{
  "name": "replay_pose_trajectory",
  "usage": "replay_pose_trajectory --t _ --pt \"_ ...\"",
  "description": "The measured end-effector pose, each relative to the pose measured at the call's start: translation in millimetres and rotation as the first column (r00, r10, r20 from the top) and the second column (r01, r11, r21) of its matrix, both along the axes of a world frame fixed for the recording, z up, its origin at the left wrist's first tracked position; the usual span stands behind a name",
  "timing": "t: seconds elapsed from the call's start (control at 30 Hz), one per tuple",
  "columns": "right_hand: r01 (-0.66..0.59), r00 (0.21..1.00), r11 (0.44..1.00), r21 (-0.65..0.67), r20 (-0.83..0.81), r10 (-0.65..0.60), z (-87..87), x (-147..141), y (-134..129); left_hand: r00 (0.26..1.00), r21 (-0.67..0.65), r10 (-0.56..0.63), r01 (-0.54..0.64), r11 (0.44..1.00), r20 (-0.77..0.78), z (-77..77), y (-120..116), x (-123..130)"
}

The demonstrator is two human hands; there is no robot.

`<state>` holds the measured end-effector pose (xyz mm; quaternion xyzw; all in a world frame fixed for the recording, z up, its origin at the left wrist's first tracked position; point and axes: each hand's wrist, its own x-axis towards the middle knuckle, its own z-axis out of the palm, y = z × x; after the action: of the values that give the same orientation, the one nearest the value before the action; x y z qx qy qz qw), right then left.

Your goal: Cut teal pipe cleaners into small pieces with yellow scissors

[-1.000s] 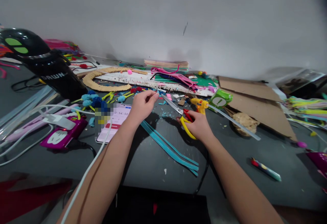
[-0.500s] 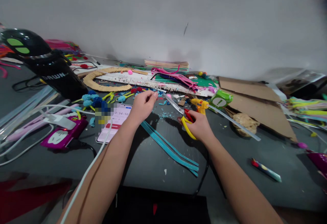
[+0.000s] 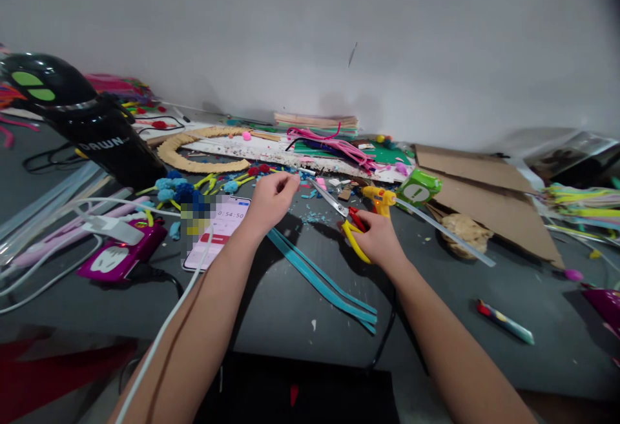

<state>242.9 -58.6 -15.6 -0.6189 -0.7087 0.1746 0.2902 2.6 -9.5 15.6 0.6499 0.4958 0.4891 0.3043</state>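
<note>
Thumb and fingertips of my left hand (image 3: 272, 201) are pinched together; whatever they hold is too small to make out. In my right hand (image 3: 380, 240) is a pair of scissors (image 3: 330, 199) with red and yellow handles. Its blades point up and left, their tips close to the left fingertips. Blue fuzzy strips (image 3: 320, 282) lie on the table, running from below my left hand toward the lower right. Tiny blue clippings (image 3: 314, 217) are scattered between the hands. Just beyond my right hand lies a yellow glue gun (image 3: 380, 198) with a clear glue stick in it.
A phone (image 3: 225, 243) showing a timer lies beside my left forearm, with a white cable crossing over it. At left stand a black bottle (image 3: 111, 140) and a purple power block (image 3: 123, 259). Cardboard (image 3: 489, 211), a green box (image 3: 419, 188) and a pen-like tube (image 3: 506, 322) are at right.
Hardly anything differs. My right hand and the scissors have shifted very slightly; my left hand stays in place.
</note>
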Motion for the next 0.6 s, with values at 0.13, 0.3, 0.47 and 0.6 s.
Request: replay_pose_trajectory --t 0.13,0.3,0.47,0.6 --pt "-0.002 1.0 1.0 -0.029 -0.03 0.001 2.6 -1.8 -1.6 1.0 -0.009 -0.004 0.004 1.0 -0.004 0.2 0.1 0.0" --pt "-0.026 1.0 0.999 -0.021 -0.008 0.026 1.5 -1.1 -1.6 1.0 0.004 -0.002 0.002 1.0 -0.008 0.1 0.1 -0.6" --pt "-0.035 0.999 0.999 -0.034 -0.027 0.034 -0.5 -0.3 -0.8 1.0 0.009 -0.023 0.023 1.0 -0.01 0.1 0.5 -1.4" --pt "-0.014 1.0 0.999 -0.036 -0.028 0.013 1.0 -1.6 -1.3 1.0 0.009 -0.022 0.022 1.0 -0.008 0.1 0.4 -1.6"
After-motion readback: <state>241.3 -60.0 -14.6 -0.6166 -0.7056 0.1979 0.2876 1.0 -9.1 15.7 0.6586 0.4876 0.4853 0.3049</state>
